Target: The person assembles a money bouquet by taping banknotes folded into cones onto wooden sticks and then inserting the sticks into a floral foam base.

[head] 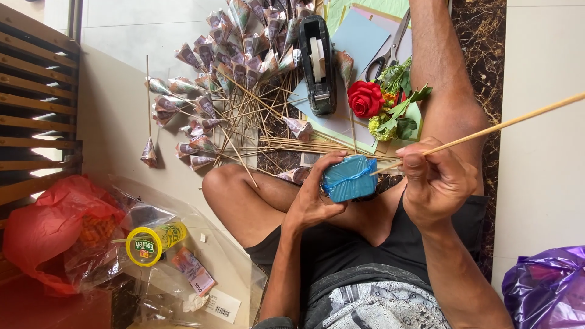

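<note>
So the person is sitting cross-legged on the floor, and the left hand [317, 198] is wrapped around a blue rectangular block bound with blue string [349, 178], held up just above the lap. The right hand [436, 180] is pinching a long thin wooden skewer [506, 123] between thumb and fingers, its tip right at the block's edge; I can't tell whether it actually goes in.

Packaging-wise: lower left there's a clear crinkly plastic bag [231, 268] with a round yellow-lidded container [149, 244] lying on its side, a folded banknote [194, 271] and a white barcode label [220, 306] near the bottom. Next to it sits a red plastic bag [49, 228], and a purple plastic bag [545, 286] is cut off at the lower right corner.

Further up, a big pile of skewers topped with banknotes folded into cones [231, 67], a black tape dispenser [319, 64], a red fabric rose with green leaves [381, 103], and grey-handled scissors [390, 49] partly hidden behind the leg. Coloured paper sheets [359, 33] run out of frame at the top.
</note>
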